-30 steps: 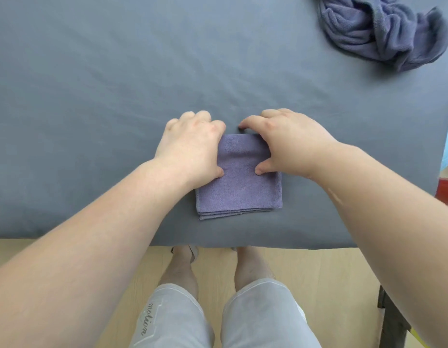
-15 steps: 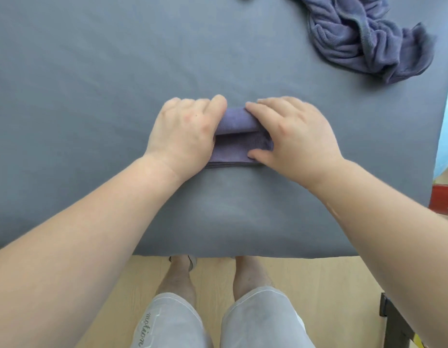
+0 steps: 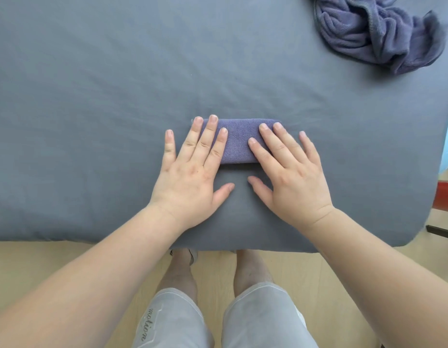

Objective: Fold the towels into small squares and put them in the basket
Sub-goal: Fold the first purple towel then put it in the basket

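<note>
Step in hand: fold being pressed flat. Folded towel (image 3: 239, 140) laid on grey-covered tabletop (image 3: 92, 121); short rectangle, not yet square. Left hand (image 3: 192, 172) and right hand (image 3: 290, 172) spread flat on its two ends, fingers straight, grip open, nothing held. Next move, as judged: one more fold end to end, edges kept aligned. Crumpled towel (image 3: 376, 31) seen well beyond folded towel, far right, unfolded. Basket not in view; contents cannot be told.

The left hand (image 3: 192, 169) and right hand (image 3: 290, 172) lie flat side by side, palms down, fingers straight and slightly spread, thumbs pointing toward each other, tips apart. Bare forearms reach in from the lower corners.
</note>
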Motion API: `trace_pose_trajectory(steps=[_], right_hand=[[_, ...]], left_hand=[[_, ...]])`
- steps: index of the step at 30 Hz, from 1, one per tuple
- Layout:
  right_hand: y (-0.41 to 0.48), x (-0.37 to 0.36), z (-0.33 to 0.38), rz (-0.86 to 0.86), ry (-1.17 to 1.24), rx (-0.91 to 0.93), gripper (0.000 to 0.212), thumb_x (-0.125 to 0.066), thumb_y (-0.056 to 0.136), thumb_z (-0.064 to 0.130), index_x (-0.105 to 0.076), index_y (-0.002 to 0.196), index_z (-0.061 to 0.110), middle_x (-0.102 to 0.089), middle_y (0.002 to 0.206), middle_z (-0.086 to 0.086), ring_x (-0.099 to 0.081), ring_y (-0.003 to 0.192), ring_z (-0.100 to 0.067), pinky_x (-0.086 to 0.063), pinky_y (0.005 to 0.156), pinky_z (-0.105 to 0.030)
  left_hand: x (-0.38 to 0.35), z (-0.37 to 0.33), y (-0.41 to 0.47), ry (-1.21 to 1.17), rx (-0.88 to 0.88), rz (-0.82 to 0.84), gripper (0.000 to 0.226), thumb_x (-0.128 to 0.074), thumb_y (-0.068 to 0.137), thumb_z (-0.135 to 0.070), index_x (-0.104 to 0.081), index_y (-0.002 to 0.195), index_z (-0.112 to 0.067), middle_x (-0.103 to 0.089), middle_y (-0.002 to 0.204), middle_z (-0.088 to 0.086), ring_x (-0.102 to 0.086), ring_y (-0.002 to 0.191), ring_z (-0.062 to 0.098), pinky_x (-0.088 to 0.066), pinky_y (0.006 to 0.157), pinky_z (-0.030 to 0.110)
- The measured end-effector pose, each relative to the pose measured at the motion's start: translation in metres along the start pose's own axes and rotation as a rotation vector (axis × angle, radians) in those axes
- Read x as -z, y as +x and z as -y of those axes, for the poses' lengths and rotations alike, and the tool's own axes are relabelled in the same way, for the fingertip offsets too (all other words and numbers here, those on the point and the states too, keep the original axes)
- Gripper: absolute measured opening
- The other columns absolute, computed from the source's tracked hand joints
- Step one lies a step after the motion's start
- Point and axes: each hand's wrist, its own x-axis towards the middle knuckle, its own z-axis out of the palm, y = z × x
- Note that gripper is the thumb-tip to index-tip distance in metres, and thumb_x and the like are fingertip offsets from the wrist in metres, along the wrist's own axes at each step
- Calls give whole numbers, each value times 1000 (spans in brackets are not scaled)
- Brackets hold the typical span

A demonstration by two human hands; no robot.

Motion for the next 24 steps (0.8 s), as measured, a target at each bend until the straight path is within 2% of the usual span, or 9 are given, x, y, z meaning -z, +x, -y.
trace_pose_trajectory(steps=[2,4,9,13,16,18,20,22,24], right_hand=[[-7,-2,5,172,-37,-31,77,-50,94,55,-29,158,16,-18,167,-8,-14,155,-26,-18,120,-61],[-10,-3,7,266,-55,-48,86,-37,95,66,-15,161,17,-4,169,-7,-1,156,-25,-12,122,-62],[-6,0,5,310,-23,-57,87,-30,94,69,-11,162,18,1,169,-5,4,156,-23,-8,122,-61],[-7,2,4,310,8,-42,84,-26,95,68,-11,161,18,1,169,-4,6,156,-22,-6,123,-60],[-4,6,3,252,93,-44,75,-28,98,61,-24,159,17,-10,169,-5,-3,156,-24,-9,124,-58],[4,10,5,89,215,-72,63,-35,101,54,-48,148,13,-32,162,-10,-24,153,-28,-17,123,-55],[21,15,9,-104,276,-137,55,-36,103,48,-59,137,12,-43,155,-13,-35,147,-33,-19,123,-52],[49,18,16,-175,245,-219,54,-34,103,46,-54,143,15,-35,159,-14,-27,150,-35,-12,124,-54],[77,11,20,-139,157,-276,56,-33,103,46,-40,153,22,-20,165,-14,-13,154,-37,-3,124,-56]], left_hand=[[-5,-3,-1,24,17,41,96,-33,92,-68,6,159,-11,15,166,11,13,153,28,-2,119,64],[-7,-7,0,22,35,56,93,-25,93,-68,8,158,-10,18,165,12,16,152,29,-2,119,65],[7,-15,10,-108,117,-5,83,-18,96,-60,2,159,-11,13,167,8,12,153,26,4,117,67],[20,-17,48,-161,205,-60,73,-11,100,-54,10,158,-14,19,165,4,18,152,26,11,116,64],[6,-16,63,-115,225,-45,72,-13,101,-53,10,158,-15,18,166,5,17,152,27,7,117,67],[-4,-16,63,-93,240,-39,72,-13,100,-53,9,158,-15,18,166,6,16,152,28,5,117,68],[-9,-19,63,-86,252,-27,73,-8,99,-53,13,157,-15,20,165,6,18,152,28,8,116,67],[-9,-22,65,-87,270,-23,72,4,95,-52,16,156,-15,22,164,6,20,151,28,9,116,67],[-11,-22,66,-112,291,-22,71,14,93,-50,18,155,-16,24,164,6,23,150,26,10,116,66]])
